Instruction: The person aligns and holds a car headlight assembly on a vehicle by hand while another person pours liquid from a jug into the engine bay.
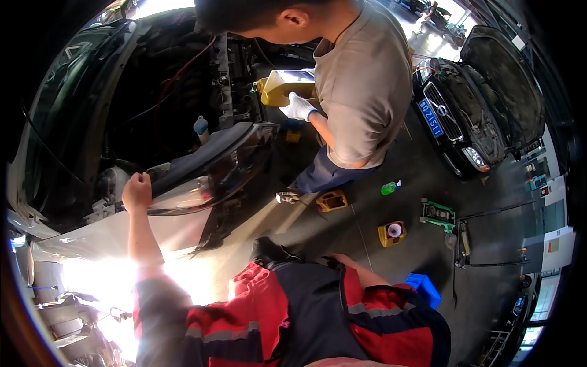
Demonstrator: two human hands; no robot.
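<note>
My left hand (pixel 136 192) is curled into a fist at the edge of the car's fender, beside the open engine bay (pixel 177 92); I see nothing in it. Low in the middle, my right hand (pixel 342 260) is partly hidden near my jacket, with something dark by its fingers. Across the car's front, a person in a tan shirt (pixel 367 85) bends toward the engine bay. That person's white-gloved hand (pixel 298 107) supports a yellow oil jug (pixel 278 90), tilted with its neck toward the engine bay. A pale bottle with a blue top (pixel 201 128) stands inside the bay.
On the floor lie a yellow jug (pixel 332 201), another with a funnel (pixel 392 233), and a green spray bottle (pixel 389 188). A green floor jack (pixel 438 213) and a blue crate (pixel 423 290) are at right. Beyond stands a black car (pixel 455 116), hood raised.
</note>
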